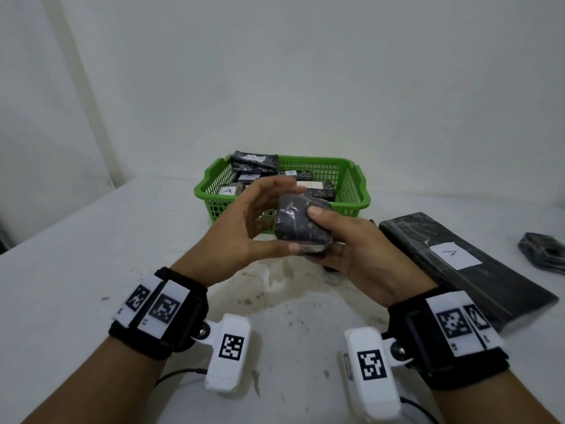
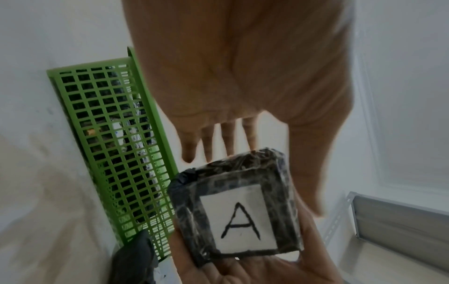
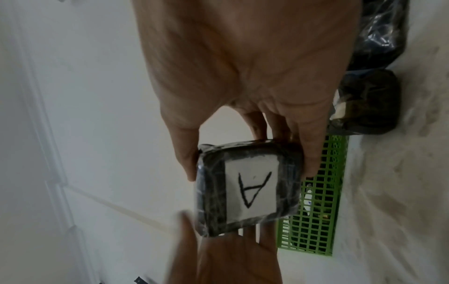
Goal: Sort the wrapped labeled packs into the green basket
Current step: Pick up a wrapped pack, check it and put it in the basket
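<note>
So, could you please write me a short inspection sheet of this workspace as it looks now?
Surface: white table, stained near the middle.
Job's things: small pack labeled A, held before the green basket; basket holds several labeled packs; long pack labeled A lies on the table to the right.
Clutter: crumpled dark wrap at far right.
Hands: right hand grips the small pack; left hand touches it with its thumb, fingers spread.
Cables: black cable near the left wrist.
Surroundings: plain white wall.

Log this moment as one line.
right hand: grips small pack labelled A | left hand: open beside it | green basket: holds packs
</note>
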`<state>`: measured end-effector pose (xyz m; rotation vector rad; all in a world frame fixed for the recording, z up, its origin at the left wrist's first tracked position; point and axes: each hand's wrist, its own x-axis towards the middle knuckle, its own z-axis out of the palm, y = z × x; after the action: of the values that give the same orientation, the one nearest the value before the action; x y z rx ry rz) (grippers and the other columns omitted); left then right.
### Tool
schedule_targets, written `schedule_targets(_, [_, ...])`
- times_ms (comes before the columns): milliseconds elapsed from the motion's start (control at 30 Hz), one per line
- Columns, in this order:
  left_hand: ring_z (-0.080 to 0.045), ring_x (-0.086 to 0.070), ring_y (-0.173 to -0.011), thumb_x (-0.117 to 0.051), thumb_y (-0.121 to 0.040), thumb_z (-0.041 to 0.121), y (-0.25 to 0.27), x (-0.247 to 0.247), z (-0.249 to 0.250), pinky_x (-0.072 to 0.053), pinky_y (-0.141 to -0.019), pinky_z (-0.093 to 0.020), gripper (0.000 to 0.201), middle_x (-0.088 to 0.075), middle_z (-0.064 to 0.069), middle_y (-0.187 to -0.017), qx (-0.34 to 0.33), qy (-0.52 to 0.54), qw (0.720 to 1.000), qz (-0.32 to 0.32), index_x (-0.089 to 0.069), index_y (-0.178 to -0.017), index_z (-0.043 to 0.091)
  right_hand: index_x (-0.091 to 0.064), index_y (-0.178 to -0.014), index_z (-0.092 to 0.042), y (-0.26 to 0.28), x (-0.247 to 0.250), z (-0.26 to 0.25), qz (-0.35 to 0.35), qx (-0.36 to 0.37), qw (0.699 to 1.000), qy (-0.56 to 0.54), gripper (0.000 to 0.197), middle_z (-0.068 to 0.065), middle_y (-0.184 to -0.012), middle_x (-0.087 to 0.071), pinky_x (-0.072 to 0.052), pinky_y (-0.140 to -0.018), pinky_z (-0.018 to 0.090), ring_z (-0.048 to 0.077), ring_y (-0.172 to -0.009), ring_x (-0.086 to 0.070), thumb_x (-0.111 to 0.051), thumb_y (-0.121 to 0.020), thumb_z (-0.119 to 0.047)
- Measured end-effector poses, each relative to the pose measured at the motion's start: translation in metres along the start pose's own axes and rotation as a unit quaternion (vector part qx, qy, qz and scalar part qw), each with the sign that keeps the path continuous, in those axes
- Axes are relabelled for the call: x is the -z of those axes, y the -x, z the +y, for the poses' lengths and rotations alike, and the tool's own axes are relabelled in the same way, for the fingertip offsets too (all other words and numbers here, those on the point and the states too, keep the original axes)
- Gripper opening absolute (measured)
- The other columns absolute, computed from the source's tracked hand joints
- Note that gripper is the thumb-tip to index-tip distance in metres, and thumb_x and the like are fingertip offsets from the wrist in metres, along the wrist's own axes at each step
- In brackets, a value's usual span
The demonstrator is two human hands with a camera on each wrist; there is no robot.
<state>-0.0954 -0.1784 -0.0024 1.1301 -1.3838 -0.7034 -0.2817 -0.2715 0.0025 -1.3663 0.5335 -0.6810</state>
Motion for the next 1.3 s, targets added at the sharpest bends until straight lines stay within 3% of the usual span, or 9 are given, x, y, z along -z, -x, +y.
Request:
schedule_targets(133, [-0.027, -0.063, -0.128, -0.071, -0.084, 0.047, -0.002, 0.0, -0.002, -0.043, -0.112, -0.057, 0.062, -0.067, -0.005, -0.136, 0.088, 0.024, 0.996, -0.012, -0.06, -0.139, 0.02, -0.071, -0.123, -0.001, -0.002, 0.002, 0.002, 0.003, 0.044, 0.999, -0.026, 0.056, 0.015, -0.121, -0.076, -0.058, -0.099, 0.036, 0.025, -0.111, -0.074, -0.077, -0.075, -0.029])
schedule_targets(300, [-0.03, -0.069, -0.118, -0.075, -0.076, 0.04, -0.004, -0.003, -0.002, -0.05, -0.107, -0.055, 0.062, -0.073, -0.012, -0.124, 0.08, 0.035, 0.995, 0.037, -0.067, -0.128, 0.006, -0.073, -0.122, -0.004, -0.004, 0.002, 0.004, -0.012, 0.041, 0.999, -0.007, 0.058, 0.012, -0.12, -0.077, -0.057, -0.102, 0.037, 0.026, -0.117, -0.072, -0.079, -0.073, -0.034])
schedule_targets(500, [-0.03, -0.067, -0.121, -0.077, -0.078, 0.036, -0.003, -0.004, -0.003, -0.049, -0.108, -0.055, 0.06, -0.072, -0.013, -0.126, 0.081, 0.042, 0.996, 0.023, -0.066, -0.129, 0.008, -0.069, -0.128, -0.008, -0.007, 0.006, 0.005, 0.013, 0.066, 0.998, -0.014, 0.064, 0.006, -0.122, -0.077, -0.059, -0.09, 0.029, 0.019, -0.116, -0.073, -0.083, -0.069, -0.026])
schedule_targets(633, [-0.032, -0.065, -0.123, -0.076, -0.08, 0.035, -0.003, -0.003, -0.003, -0.047, -0.109, -0.058, 0.061, -0.07, -0.014, -0.129, 0.074, 0.057, 0.995, 0.026, -0.064, -0.132, 0.006, -0.064, -0.135, -0.009, -0.009, 0.006, 0.008, 0.011, 0.062, 0.998, -0.016, 0.077, 0.006, -0.127, -0.075, -0.057, -0.101, 0.034, 0.02, -0.121, -0.07, -0.087, -0.063, -0.026])
schedule_targets(767, [-0.033, -0.066, -0.122, -0.077, -0.079, 0.034, -0.002, -0.004, -0.003, -0.047, -0.109, -0.058, 0.06, -0.07, -0.015, -0.128, 0.079, 0.053, 0.995, 0.028, -0.064, -0.131, 0.005, -0.069, -0.13, -0.009, -0.008, 0.008, 0.008, -0.003, 0.068, 0.998, -0.012, 0.067, 0.007, -0.123, -0.076, -0.059, -0.093, 0.031, 0.021, -0.118, -0.072, -0.085, -0.067, -0.025])
schedule_targets(900, [-0.028, -0.072, -0.112, -0.083, -0.068, 0.047, -0.005, -0.006, -0.006, -0.052, -0.104, -0.055, 0.067, -0.074, -0.01, -0.12, 0.097, 0.028, 0.991, 0.085, -0.068, -0.123, 0.011, -0.064, -0.136, -0.024, -0.005, 0.008, 0.007, 0.01, 0.093, 0.993, 0.073, 0.076, 0.0, -0.132, -0.071, -0.059, -0.099, 0.036, 0.017, -0.118, -0.071, -0.088, -0.064, -0.036])
schedule_targets(1033, [-0.022, -0.074, -0.106, -0.085, -0.061, 0.061, -0.005, -0.004, -0.012, -0.056, -0.099, -0.054, 0.077, -0.076, -0.001, -0.114, 0.124, -0.013, 0.983, 0.133, -0.065, -0.122, 0.02, -0.061, -0.136, -0.037, -0.002, 0.009, 0.009, -0.008, 0.14, 0.979, 0.148, 0.077, -0.005, -0.132, -0.068, -0.059, -0.096, 0.033, 0.013, -0.117, -0.07, -0.093, -0.067, -0.025])
schedule_targets(1200, [-0.023, -0.076, -0.102, -0.069, -0.058, 0.089, -0.005, -0.007, -0.007, -0.061, -0.092, -0.045, 0.103, -0.077, -0.006, -0.112, 0.124, -0.015, 0.988, 0.095, -0.063, -0.127, 0.012, -0.067, -0.127, -0.037, 0.0, 0.001, 0.013, 0.042, 0.161, 0.969, 0.184, 0.058, -0.005, -0.116, -0.073, -0.063, -0.081, 0.028, 0.012, -0.097, -0.076, -0.091, -0.075, -0.026])
schedule_targets(1300, [-0.026, -0.073, -0.108, -0.063, -0.078, 0.073, -0.005, -0.007, -0.004, -0.06, -0.092, -0.045, 0.081, -0.074, -0.011, -0.12, 0.134, 0.051, 0.985, 0.093, -0.065, -0.128, 0.01, -0.066, -0.126, -0.03, -0.006, 0.001, 0.014, 0.085, 0.145, 0.979, 0.112, 0.049, 0.002, -0.117, -0.074, -0.064, -0.086, 0.039, 0.017, -0.102, -0.076, -0.085, -0.081, -0.03])
